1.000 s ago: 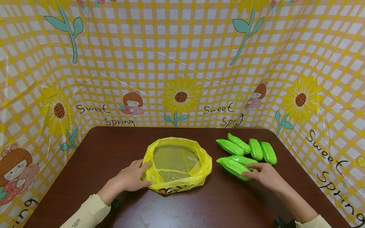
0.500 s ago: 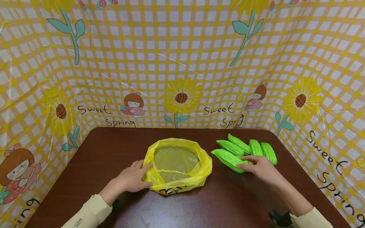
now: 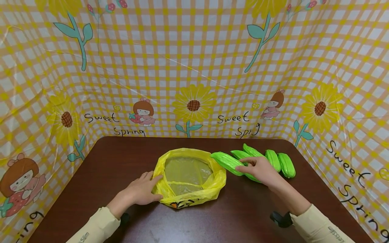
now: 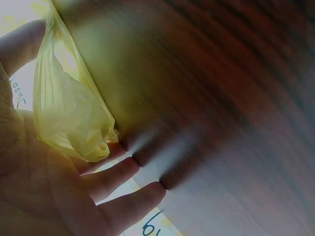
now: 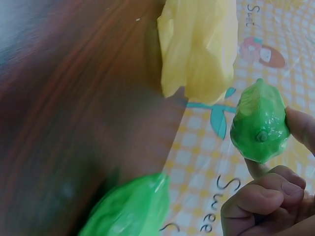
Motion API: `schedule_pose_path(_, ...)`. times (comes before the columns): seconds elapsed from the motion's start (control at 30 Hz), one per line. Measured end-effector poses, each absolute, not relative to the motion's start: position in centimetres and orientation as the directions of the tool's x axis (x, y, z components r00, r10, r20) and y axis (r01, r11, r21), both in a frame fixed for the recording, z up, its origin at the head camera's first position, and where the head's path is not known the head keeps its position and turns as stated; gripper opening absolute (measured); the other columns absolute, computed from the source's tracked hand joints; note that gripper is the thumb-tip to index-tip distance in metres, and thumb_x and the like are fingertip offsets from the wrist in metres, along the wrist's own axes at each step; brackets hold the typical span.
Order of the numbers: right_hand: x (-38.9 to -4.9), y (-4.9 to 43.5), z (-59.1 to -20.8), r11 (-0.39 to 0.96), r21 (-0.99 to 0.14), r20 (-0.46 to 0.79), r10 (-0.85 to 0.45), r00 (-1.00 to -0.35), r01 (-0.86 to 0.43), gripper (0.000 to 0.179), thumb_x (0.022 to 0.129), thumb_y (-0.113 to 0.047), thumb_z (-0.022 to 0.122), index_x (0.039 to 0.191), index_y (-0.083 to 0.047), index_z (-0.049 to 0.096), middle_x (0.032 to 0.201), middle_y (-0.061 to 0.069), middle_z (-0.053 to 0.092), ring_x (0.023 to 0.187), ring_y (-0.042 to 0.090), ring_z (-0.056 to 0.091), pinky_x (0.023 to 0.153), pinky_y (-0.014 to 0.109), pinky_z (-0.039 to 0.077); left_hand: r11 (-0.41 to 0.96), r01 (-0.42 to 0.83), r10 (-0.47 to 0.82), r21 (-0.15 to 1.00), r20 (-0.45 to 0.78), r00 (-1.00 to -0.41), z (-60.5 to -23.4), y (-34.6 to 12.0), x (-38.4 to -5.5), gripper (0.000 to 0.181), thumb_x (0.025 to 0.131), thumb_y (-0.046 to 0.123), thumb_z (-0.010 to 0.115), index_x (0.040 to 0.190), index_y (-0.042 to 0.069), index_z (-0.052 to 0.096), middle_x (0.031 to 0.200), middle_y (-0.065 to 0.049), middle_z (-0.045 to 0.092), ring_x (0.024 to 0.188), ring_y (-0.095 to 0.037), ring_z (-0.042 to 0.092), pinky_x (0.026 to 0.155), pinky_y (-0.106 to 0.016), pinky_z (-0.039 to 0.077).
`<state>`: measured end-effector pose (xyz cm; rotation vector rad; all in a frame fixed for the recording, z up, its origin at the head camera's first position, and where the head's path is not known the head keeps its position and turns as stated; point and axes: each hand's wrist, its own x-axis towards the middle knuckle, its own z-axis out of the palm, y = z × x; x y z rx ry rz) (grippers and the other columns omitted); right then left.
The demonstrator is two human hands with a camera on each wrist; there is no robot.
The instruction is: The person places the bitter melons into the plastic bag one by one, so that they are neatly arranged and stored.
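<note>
In the head view a yellow plastic bag (image 3: 191, 199) stands with its mouth spread wide. My left hand (image 3: 138, 190) rests against its left side, index finger over the rim. The left wrist view shows the fingers (image 4: 133, 204) fairly straight, tips near the table, beside the thin yellow plastic. My right hand (image 3: 259, 170) pinches a shiny green bitter melon (image 3: 226, 162) between thumb and fingers. Its pointed end overlaps the bag's right rim in the head view. From the right wrist it shows end-on, a second bitter melon (image 5: 130, 209) lying below.
Several more bitter melons lie at the right of the dark brown table (image 3: 121, 158), among them a blunt pair (image 3: 286, 165) at the far right. A checked cloth (image 3: 194, 67) with sunflowers walls the table at the back and both sides.
My right hand has lifted the bitter melon and carried it left, from the group over to the bag's right rim. The left hand has stayed at the bag.
</note>
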<state>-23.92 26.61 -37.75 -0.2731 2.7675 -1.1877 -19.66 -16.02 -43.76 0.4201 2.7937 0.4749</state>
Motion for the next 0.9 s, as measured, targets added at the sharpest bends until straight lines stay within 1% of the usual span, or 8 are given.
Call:
schedule_pose_path(0.23,-24.9,23.8,-37.4,0.689,-0.708,-0.026,-0.244,-0.969,-0.155,0.055,0.088,-0.044,0.077,0.127,-0.006,0.069,0.057,-0.003,0.035,0.049,0.012,0.025,0.052,0.029,0.031,0.904,0.251,0.337,0.345,-0.214,-0.917,-44.2,-16.2,-19.8,0.077,0.091,0.049,0.07,0.155,0.017,0.041,0.16,-0.022,0.03,0.148,-0.042,0.029,0.109,-0.064,0.034)
schedule_pose_path(0.4,-25.7,22.0,-37.4,0.665,-0.726,-0.02,-0.273,-0.962,-0.174,0.053,0.087,-0.041,0.078,0.126,-0.005,0.07,0.057,-0.003,0.032,0.05,0.014,0.025,0.053,0.03,0.03,0.905,0.252,0.338,0.342,-0.218,-0.915,-44.2,-16.3,-19.9,0.077,0.092,0.05,0.069,0.156,0.018,0.04,0.16,-0.02,0.03,0.148,-0.04,0.029,0.109,-0.063,0.034)
schedule_pose_path(0.47,-25.9,21.4,-37.4,0.663,-0.726,-0.012,-0.281,-0.96,-0.185,0.053,0.087,-0.04,0.078,0.126,-0.004,0.07,0.06,-0.003,0.038,0.052,0.015,0.029,0.055,0.031,0.032,0.906,0.251,0.337,0.341,-0.221,-0.915,-44.2,-16.3,-19.9,0.077,0.092,0.051,0.069,0.156,0.019,0.04,0.161,-0.02,0.03,0.148,-0.04,0.029,0.109,-0.064,0.034)
schedule_pose_path(0.7,-26.7,19.1,-37.3,0.671,-0.718,-0.026,-0.292,-0.956,-0.186,0.051,0.087,-0.041,0.078,0.124,-0.006,0.072,0.06,0.0,0.041,0.051,0.014,0.028,0.052,0.031,0.03,0.907,0.258,0.339,0.334,-0.214,-0.916,-44.2,-16.3,-19.9,0.077,0.092,0.051,0.069,0.155,0.018,0.041,0.16,-0.02,0.031,0.148,-0.04,0.029,0.109,-0.063,0.035)
schedule_pose_path(0.77,-26.9,18.5,-37.4,0.676,-0.715,-0.031,-0.286,-0.958,-0.179,0.051,0.087,-0.041,0.078,0.123,-0.006,0.072,0.069,0.003,0.053,0.055,0.015,0.034,0.054,0.031,0.033,0.907,0.261,0.341,0.331,-0.211,-0.916,-44.2,-16.2,-19.9,0.077,0.091,0.05,0.069,0.155,0.017,0.042,0.16,-0.02,0.031,0.148,-0.04,0.03,0.109,-0.062,0.036)
schedule_pose_path(0.83,-27.1,18.0,-37.6,0.676,-0.715,-0.031,-0.283,-0.959,-0.176,0.05,0.087,-0.041,0.078,0.122,-0.005,0.073,0.088,0.007,0.065,0.064,0.017,0.043,0.059,0.032,0.037,0.907,0.263,0.342,0.329,-0.21,-0.916,-44.1,-16.2,-19.9,0.077,0.091,0.05,0.07,0.155,0.017,0.042,0.159,-0.02,0.032,0.147,-0.039,0.03,0.109,-0.061,0.037)
schedule_pose_path(0.87,-27.3,17.7,-37.8,0.678,-0.714,-0.03,-0.279,-0.96,-0.175,0.049,0.087,-0.041,0.078,0.121,-0.006,0.073,0.1,0.008,0.069,0.072,0.017,0.049,0.062,0.032,0.04,0.907,0.264,0.343,0.328,-0.21,-0.916,-44.1,-16.1,-19.9,0.077,0.091,0.05,0.07,0.155,0.017,0.042,0.159,-0.02,0.032,0.147,-0.039,0.03,0.109,-0.06,0.037)
schedule_pose_path(0.9,-27.4,17.4,-37.9,0.676,-0.715,-0.028,-0.281,-0.959,-0.177,0.05,0.086,-0.041,0.079,0.12,-0.005,0.074,0.106,0.011,0.07,0.076,0.02,0.051,0.063,0.033,0.041,0.907,0.263,0.341,0.329,-0.211,-0.916,-44.1,-16.1,-19.9,0.077,0.091,0.05,0.07,0.155,0.017,0.042,0.159,-0.02,0.032,0.147,-0.039,0.03,0.109,-0.06,0.037)
